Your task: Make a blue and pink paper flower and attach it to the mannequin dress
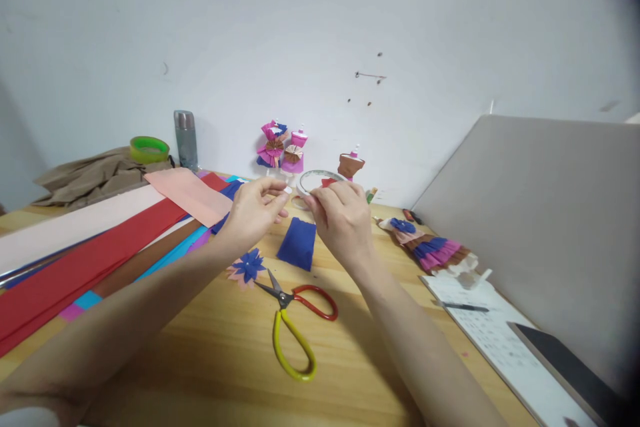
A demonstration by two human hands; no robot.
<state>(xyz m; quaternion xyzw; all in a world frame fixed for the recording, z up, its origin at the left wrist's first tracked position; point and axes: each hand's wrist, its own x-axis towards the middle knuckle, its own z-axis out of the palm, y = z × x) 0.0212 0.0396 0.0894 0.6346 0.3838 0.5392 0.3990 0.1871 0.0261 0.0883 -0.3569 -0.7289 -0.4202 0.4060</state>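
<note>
My right hand grips a roll of white tape by its lower edge, holding it above the table. Facing it, my left hand is closed in a pinch, with a small white piece of tape at the fingertips. A narrow gap separates that piece from the roll. Beneath the hands lies a dark blue piece of crepe paper. Nearer to me, scissors with one red and one yellow handle rest with their blades apart. A blue and peach paper flower sits beside the blade tips.
Long paper strips cover the left side. Behind them are brown cloth, a green tape roll and a flask. Small paper-dressed forms stand by the wall. On the right are a ruffled dress, a pen, a printed sheet and a grey panel.
</note>
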